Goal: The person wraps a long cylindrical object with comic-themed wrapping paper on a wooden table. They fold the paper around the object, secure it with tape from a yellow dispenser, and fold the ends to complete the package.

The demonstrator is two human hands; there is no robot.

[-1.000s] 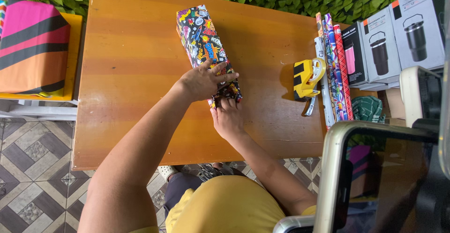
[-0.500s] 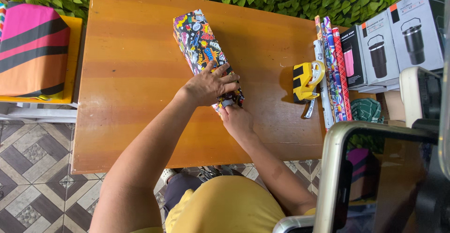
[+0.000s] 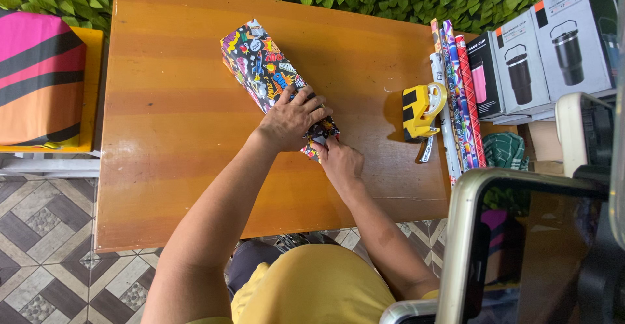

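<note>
A long box wrapped in colourful comic-print paper point(image 3: 260, 63) lies slanted on the wooden table point(image 3: 169, 135). My left hand point(image 3: 290, 119) presses flat on top of the box's near end, fingers spread. My right hand point(image 3: 340, 161) is at that same end, fingers pinching the folded wrapping paper there. The near end face of the box is mostly hidden by both hands.
A yellow tape dispenser point(image 3: 422, 108) stands to the right of the box. Several rolls of wrapping paper point(image 3: 456, 96) lie along the table's right edge, with tumbler boxes point(image 3: 547, 50) behind. A pink and orange striped bag point(image 3: 39, 76) sits left. A phone on a stand point(image 3: 521, 246) fills the lower right.
The view has shifted slightly. My left hand has slid a little along the box's near end and my right hand stays working the paper fold there.
</note>
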